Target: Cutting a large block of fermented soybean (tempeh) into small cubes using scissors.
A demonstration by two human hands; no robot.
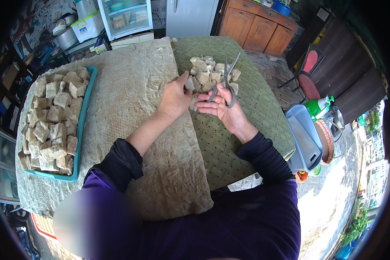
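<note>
Rockwool cubes (211,73) lie in a loose pile on the green woven mat. At the near-left side of this pile is my left hand (177,96), its index finger and thumb against a cube (189,84); whether they grip it is hard to tell. My right hand (222,107) holds a pair of scissors (227,78) by its grey handles, palm up. The scissor blades are spread and point away from me over the pile. Beneath my left forearm lies a large beige rockwool slab (123,84), its cut edge running beside the pile.
A teal tray (90,94) heaped with rockwool cubes rests on the slab at left. Green woven matting (224,143) covers the table. Blue-grey plastic bins (304,136) stand off its right edge, near a red chair (308,86). Wooden cabinets (256,29) stand behind.
</note>
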